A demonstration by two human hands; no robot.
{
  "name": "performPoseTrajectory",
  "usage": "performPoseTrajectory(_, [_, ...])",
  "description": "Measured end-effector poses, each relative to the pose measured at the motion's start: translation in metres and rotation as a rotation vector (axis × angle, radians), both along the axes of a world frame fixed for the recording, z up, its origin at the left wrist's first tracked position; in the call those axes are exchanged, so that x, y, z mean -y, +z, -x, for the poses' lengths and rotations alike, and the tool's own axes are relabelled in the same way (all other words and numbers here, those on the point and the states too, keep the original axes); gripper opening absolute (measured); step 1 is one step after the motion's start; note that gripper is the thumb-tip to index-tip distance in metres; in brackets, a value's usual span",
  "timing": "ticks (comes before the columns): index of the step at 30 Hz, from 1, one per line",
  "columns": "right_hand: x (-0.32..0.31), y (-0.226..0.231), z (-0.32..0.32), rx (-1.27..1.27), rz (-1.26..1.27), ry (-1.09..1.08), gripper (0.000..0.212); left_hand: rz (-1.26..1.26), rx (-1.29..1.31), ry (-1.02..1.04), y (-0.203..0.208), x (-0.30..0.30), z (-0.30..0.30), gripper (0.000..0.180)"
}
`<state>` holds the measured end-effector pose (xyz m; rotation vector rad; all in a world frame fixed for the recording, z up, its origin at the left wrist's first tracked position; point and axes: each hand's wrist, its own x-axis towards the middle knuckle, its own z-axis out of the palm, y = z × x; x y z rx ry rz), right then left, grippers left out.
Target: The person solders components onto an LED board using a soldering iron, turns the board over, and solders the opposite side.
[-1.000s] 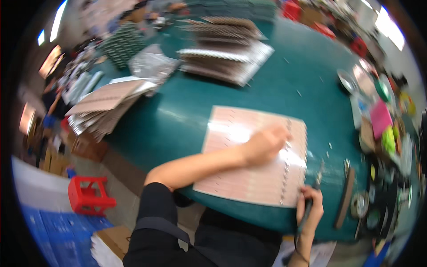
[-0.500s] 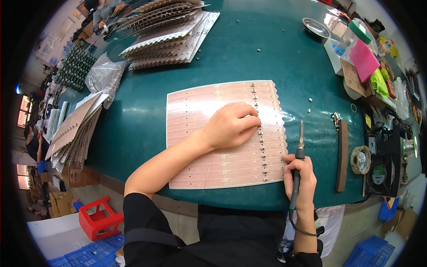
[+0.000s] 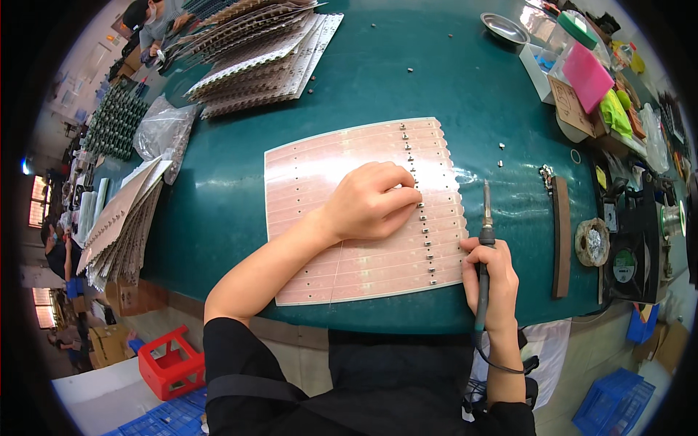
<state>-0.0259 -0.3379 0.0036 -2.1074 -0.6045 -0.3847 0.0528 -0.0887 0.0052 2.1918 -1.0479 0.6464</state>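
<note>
A pinkish circuit-board panel [image 3: 313,254], marked into long strips, lies on the green table. A column of small metal components [image 3: 426,231] runs along its right part. My left hand [image 3: 374,200] rests over the panel with thumb and fingers pinched together at this column; what lies between the fingertips is hidden. A thin wire-like strand [image 3: 337,272] comes out from under the left wrist toward the panel's near edge. In my right hand [image 3: 493,280] is a soldering iron [image 3: 481,291], its tip pointing away from me, to the right of the panel and apart from it.
Stacked boards [image 3: 265,69] stand far left, with more boards [image 3: 123,214] and a plastic bag [image 3: 166,127] nearer. Loose components [image 3: 500,163], a brown bar [image 3: 560,236], a round holder [image 3: 592,242] and a black fan unit [image 3: 631,261] lie right. A co-worker [image 3: 156,25] sits far left.
The whole view has shifted slightly, so the table's things sit a little higher and mostly further left. Both hands keep nearly the same places and grips; the panel stays put beneath them.
</note>
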Motion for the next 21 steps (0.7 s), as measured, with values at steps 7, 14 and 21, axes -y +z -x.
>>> performPoseTrajectory(7, [0.001,0.002,0.0,-0.003,0.016,0.001,0.036,-0.042,-0.011,-0.036,-0.001,0.001,-0.001,0.015])
performPoseTrajectory(14, [0.0,0.002,0.0,-0.005,-0.005,-0.009,0.034,-0.004,0.011,-0.037,0.006,0.004,0.005,0.014])
performPoseTrajectory(21, [0.0,0.003,0.0,-0.017,-0.007,-0.007,0.034,-0.034,-0.061,0.016,0.002,0.011,0.013,0.013])
